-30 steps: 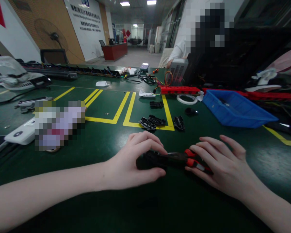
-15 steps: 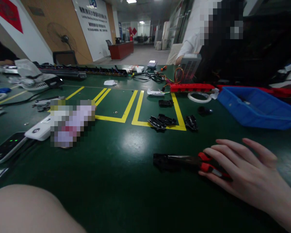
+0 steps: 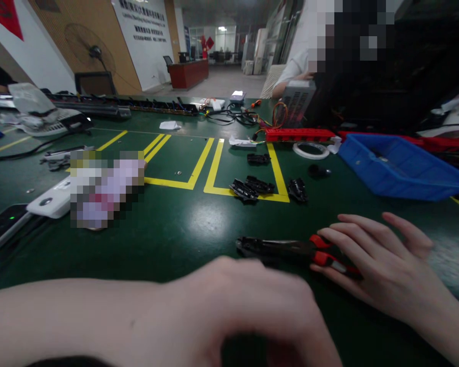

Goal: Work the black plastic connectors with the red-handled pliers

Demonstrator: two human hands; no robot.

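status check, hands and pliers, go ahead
Right hand open, resting on pliers handles. Left hand blurred up close, grip unclear, off the pliers. Black parts lie beyond, not in the way.

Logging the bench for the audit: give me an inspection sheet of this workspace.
Surface: dark green bench mat with yellow marked boxes.
Job's things: red-handled pliers lying flat on the mat.
Clutter: black plastic parts, tape roll, blue bin, white device.
Fingers: right hand open, fingers on the plier handles; left hand near the camera, blurred, grip unclear.
Cables: loose wires at the far edge.
Surroundings: a person's white sleeve opposite, standing fan, red desk.
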